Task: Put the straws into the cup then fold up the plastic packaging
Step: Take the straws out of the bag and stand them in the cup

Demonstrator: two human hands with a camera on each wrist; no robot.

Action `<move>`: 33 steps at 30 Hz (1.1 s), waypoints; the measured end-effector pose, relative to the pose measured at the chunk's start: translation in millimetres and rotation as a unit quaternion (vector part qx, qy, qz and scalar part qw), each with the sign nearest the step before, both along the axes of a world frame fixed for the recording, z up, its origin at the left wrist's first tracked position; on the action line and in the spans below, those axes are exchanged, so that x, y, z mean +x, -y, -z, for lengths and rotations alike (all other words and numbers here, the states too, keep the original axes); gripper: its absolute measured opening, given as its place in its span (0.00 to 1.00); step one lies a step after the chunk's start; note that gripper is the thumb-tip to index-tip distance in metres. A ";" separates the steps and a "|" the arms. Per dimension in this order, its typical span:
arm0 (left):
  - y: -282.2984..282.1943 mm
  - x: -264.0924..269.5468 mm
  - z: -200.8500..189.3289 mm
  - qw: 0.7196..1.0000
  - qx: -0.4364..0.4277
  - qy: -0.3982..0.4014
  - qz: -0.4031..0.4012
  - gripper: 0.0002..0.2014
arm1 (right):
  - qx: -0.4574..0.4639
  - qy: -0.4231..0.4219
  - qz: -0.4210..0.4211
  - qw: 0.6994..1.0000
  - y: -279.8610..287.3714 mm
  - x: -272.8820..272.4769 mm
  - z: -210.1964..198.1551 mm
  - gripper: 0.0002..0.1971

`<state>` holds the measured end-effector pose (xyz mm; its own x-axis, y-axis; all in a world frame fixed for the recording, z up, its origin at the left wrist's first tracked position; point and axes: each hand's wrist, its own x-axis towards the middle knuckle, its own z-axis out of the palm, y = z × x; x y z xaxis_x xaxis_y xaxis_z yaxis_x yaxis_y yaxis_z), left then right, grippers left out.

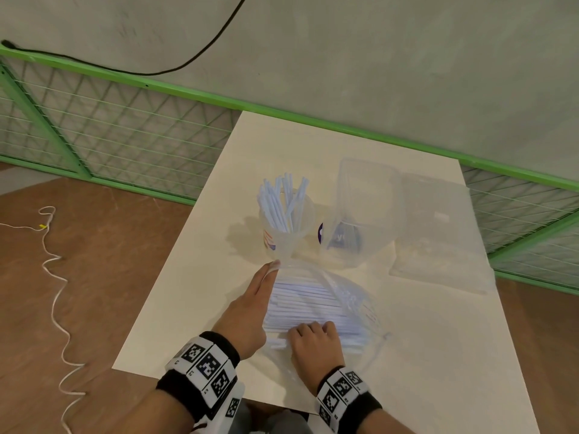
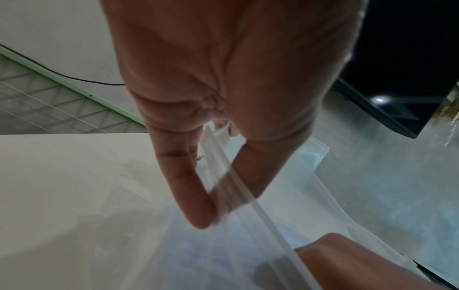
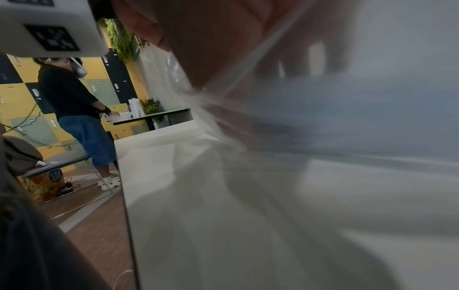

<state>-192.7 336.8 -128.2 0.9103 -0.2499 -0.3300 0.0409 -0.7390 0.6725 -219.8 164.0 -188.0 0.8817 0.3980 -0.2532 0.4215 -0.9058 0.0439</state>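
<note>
A clear cup (image 1: pixel 283 228) in the middle of the table holds several white straws (image 1: pixel 282 198) standing up. In front of it lies the clear plastic packaging (image 1: pixel 347 296) with a flat pile of straws (image 1: pixel 307 305) inside. My left hand (image 1: pixel 275 265) pinches the bag's zip edge (image 2: pixel 238 188) between thumb and finger (image 2: pixel 198 212) and lifts it near the cup's base. My right hand (image 1: pixel 313 327) reaches into the bag's mouth, its fingers curled over the near straws. In the right wrist view that hand (image 3: pixel 310 64) and the straws (image 3: pixel 360 102) show blurred through the plastic.
A clear plastic tub (image 1: pixel 366 211) stands right of the cup, and a flat clear lid or bag (image 1: pixel 438 239) lies beyond it at the table's right edge. One loose straw (image 1: pixel 277 343) lies by my right hand. A green mesh fence (image 1: pixel 125 130) runs behind the table (image 1: pixel 188 308).
</note>
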 end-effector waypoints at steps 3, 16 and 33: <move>-0.2 -0.5 -0.5 1.000 0.000 0.005 -0.002 0.54 | 0.012 -0.002 -0.010 1.000 4.9 2.1 -1.0 0.17; -3.6 -0.9 2.3 1.000 -0.017 0.004 -0.012 0.53 | 0.558 -0.063 0.255 0.787 32.4 12.2 -86.3 0.10; -0.8 1.7 -1.7 1.000 -0.008 -0.013 -0.012 0.53 | 0.464 -0.122 0.258 0.839 45.5 45.9 -112.9 0.10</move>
<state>-191.0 337.6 -126.5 0.9076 -0.2336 -0.3489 0.0754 -0.7268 0.6827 -173.9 118.5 -75.1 0.9642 0.1051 -0.2435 -0.1429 -0.5675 -0.8109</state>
